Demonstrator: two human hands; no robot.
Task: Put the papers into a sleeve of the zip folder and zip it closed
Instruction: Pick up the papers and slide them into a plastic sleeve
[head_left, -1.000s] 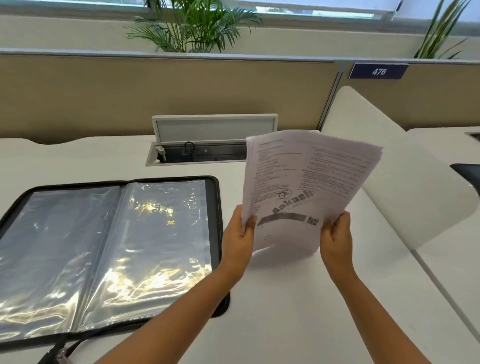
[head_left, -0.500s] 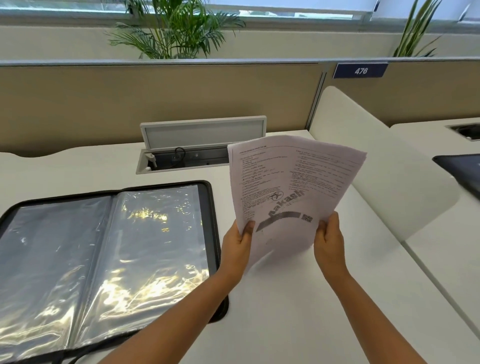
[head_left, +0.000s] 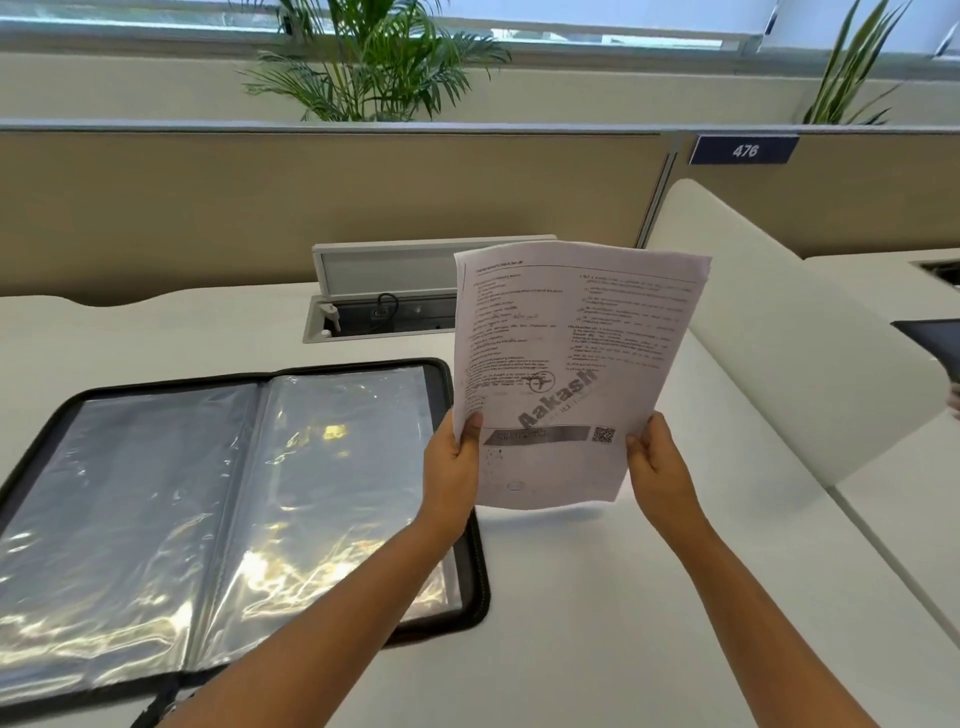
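Over the last second the papers (head_left: 574, 364) have swung from a fanned, tilted spread to a squarer, more upright stack, and they now hang closer to the folder (head_left: 218, 519), their left edge just over its right border. The left hand (head_left: 452, 467) pinches the lower left edge of the stack with thumb in front and fingers curled behind; the right hand (head_left: 657, 467) grips the lower right edge the same way. The sheets are off the counter (head_left: 597, 597), held in the air. The folder lies open and flat, its clear sleeves showing nothing inside. The stack looks evened up, so the next job is likely feeding it into a sleeve; the zip is not yet closed
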